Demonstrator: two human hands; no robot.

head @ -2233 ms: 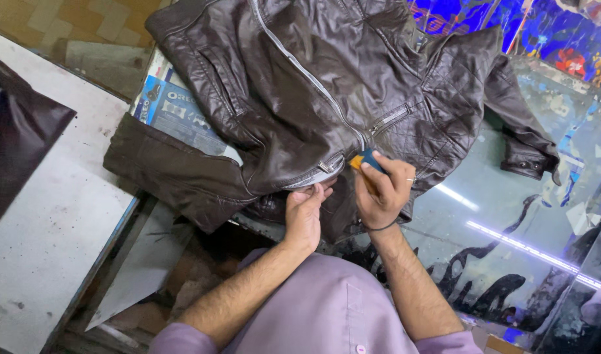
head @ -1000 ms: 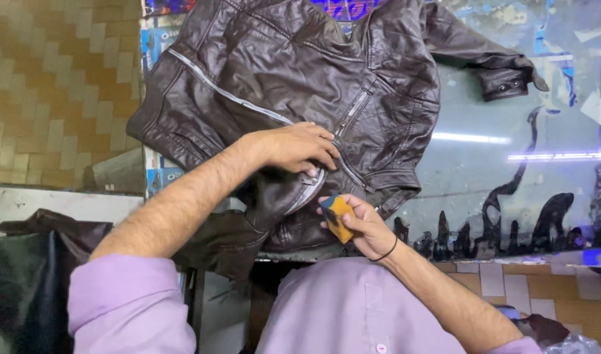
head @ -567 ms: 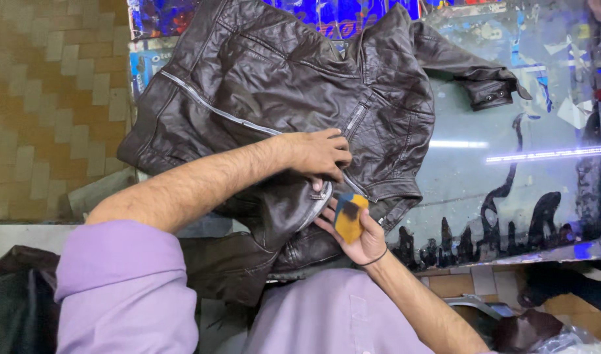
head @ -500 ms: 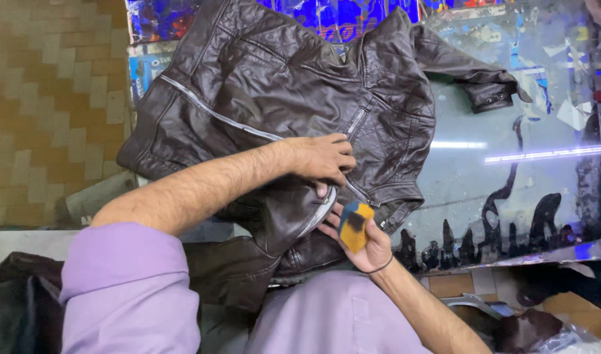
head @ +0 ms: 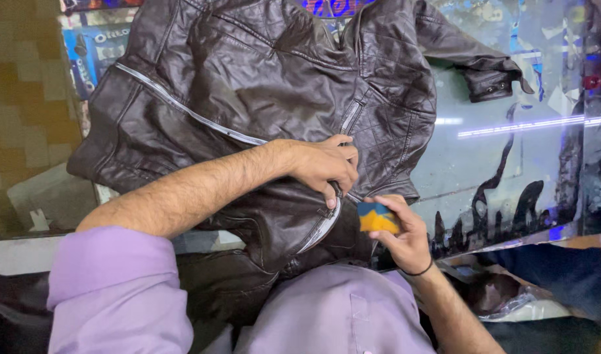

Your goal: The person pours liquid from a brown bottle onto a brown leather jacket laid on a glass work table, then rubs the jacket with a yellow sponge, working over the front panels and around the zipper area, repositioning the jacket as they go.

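A dark brown leather jacket [head: 248, 85] lies spread on a glass counter [head: 510, 157], its silver zipper [head: 182, 108] running across the front. My left hand [head: 326, 167] reaches across and presses down on the jacket near the lower zipper edge, fingers curled on the leather. My right hand [head: 398, 229] is near the counter's front edge, just right of the jacket hem, holding a small yellow and blue sponge-like block [head: 377, 217]. A dark band sits on my right wrist.
One jacket sleeve with its cuff [head: 490, 82] lies out to the right on the glass. A tiled floor [head: 25, 98] shows at left beyond the counter. Printed boxes [head: 91, 49] lie under the jacket's left side. Dark material [head: 5, 308] lies at lower left.
My left hand moved from beside my right hand to reach over the jacket and press on it. My right hand drew the sponge block back from the zipper toward the counter edge.
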